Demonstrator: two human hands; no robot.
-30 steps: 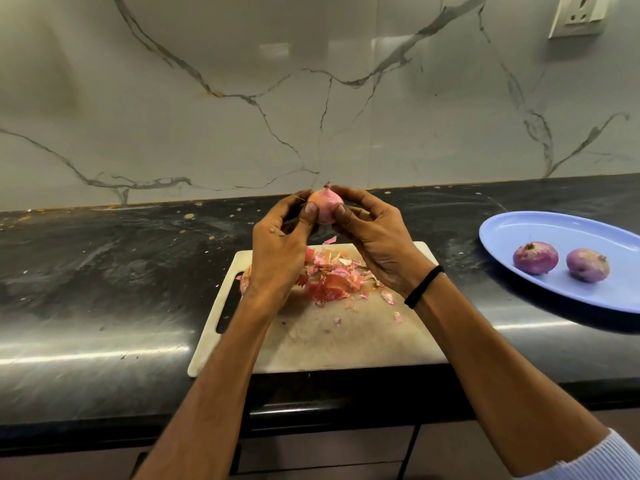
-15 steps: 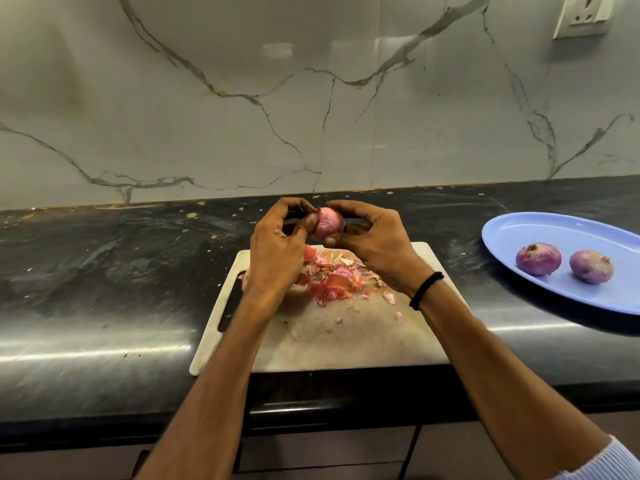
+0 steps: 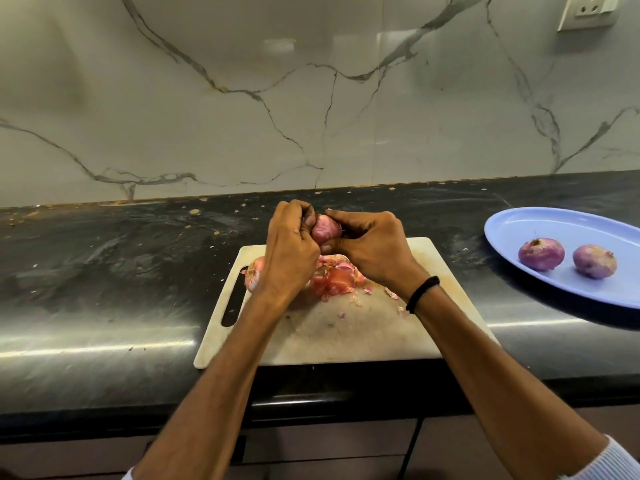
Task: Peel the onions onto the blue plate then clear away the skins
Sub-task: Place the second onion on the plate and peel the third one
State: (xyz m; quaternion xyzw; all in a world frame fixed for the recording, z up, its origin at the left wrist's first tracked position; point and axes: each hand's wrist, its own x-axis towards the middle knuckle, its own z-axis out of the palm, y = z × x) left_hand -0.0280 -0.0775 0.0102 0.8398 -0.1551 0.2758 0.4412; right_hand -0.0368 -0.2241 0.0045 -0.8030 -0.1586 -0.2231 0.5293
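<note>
A small onion (image 3: pixel 325 231) is held up between both hands above the far edge of a pale cutting board (image 3: pixel 346 337), which lies at the middle of the dark table (image 3: pixel 104 271), close to its near edge. The left hand (image 3: pixel 291 247) is curled against the onion's left side, its fingers (image 3: pixel 306 220) bent round the top end. The right hand (image 3: pixel 374 245) is closed on the onion from the right, with its fingers (image 3: pixel 349 216) laid over the top and the thumb tucked beneath. Exactly what the fingertips are pinching at the top end cannot be told. A black band (image 3: pixel 421 293) is worn on the right wrist.

A heap of loose skins (image 3: pixel 334 280), pink and orange, is seen on the far half of the board just beneath the hands, and small flakes are scattered towards the board's right side. A further onion (image 3: pixel 254 273) is seen on the board beside the handle slot, partly hidden behind the left wrist.

The blue plate (image 3: pixel 540 225) is set at the right edge of the table, well apart from the board and cut off by the picture's border. On it a larger purple onion (image 3: pixel 541 253) and a smaller purple onion (image 3: pixel 594 260) are placed side by side, near each other but not touching.

The far edge of the table is met by a marble wall (image 3: pixel 207 116), and a white socket (image 3: pixel 588 10) is fixed at its upper right
</note>
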